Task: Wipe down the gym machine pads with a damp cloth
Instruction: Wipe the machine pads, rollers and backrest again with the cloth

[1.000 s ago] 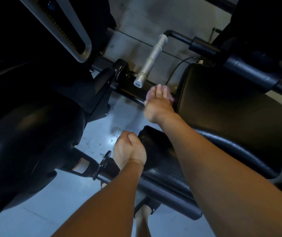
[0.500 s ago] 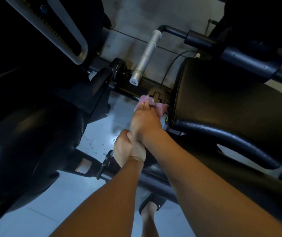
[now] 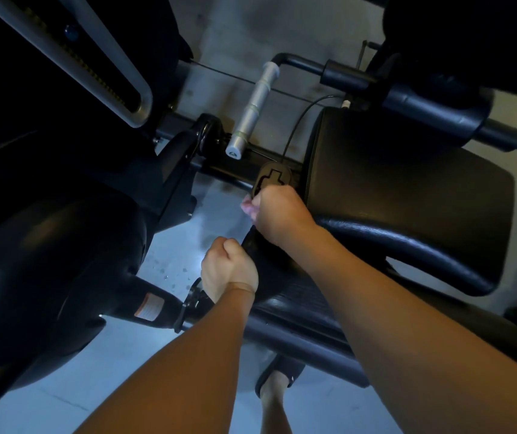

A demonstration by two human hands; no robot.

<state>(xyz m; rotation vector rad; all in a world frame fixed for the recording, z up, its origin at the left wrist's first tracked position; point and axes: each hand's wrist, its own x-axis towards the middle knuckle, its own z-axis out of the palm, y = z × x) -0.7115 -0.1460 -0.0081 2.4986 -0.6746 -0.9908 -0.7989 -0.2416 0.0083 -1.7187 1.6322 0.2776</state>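
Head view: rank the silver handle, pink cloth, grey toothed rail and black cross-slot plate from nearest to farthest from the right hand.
1. pink cloth: gripped in the right hand, showing at the hand's left edge.
2. black cross-slot plate: just above the hand.
3. silver handle: farther up, centre of view.
4. grey toothed rail: far upper left.

Dim gym interior seen from above. A smooth grey floor (image 3: 63,402) fills the lower left, with a bright glare (image 3: 200,261) and scattered water droplets (image 3: 169,274) near the middle. Paler beige concrete (image 3: 235,36) shows at top, crossed by a thin black cable (image 3: 295,126). Bulky black housing (image 3: 47,261) darkens the left side.
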